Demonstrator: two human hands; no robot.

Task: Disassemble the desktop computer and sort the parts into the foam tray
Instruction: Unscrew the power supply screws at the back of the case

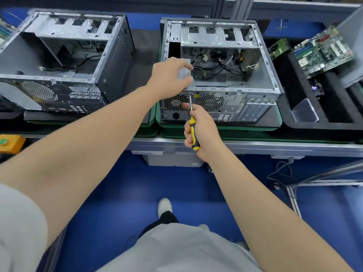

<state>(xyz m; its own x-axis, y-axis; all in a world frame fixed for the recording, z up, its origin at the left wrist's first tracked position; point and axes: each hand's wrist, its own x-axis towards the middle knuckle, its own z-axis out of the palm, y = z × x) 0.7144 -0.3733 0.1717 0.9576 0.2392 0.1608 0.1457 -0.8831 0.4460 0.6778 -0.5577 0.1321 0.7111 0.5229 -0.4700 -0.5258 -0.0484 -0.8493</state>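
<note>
An open desktop case (261,91) lies on its side in front of me, cables loose inside. My left hand (169,77) reaches into its near left corner and grips the top of the silver power supply (184,72). My right hand (200,127) holds a yellow and black screwdriver (192,134), its tip against the case's rear panel by the power supply's fan grille (174,103). The black foam tray (306,126) stands to the right, with a green motherboard (324,52) leaning in it.
A second, gutted case (115,63) lies to the left. An orange box (11,143) sits at the bench's left edge. A smaller green board (280,48) rests behind the tray. Blue floor lies below the bench rail (275,147).
</note>
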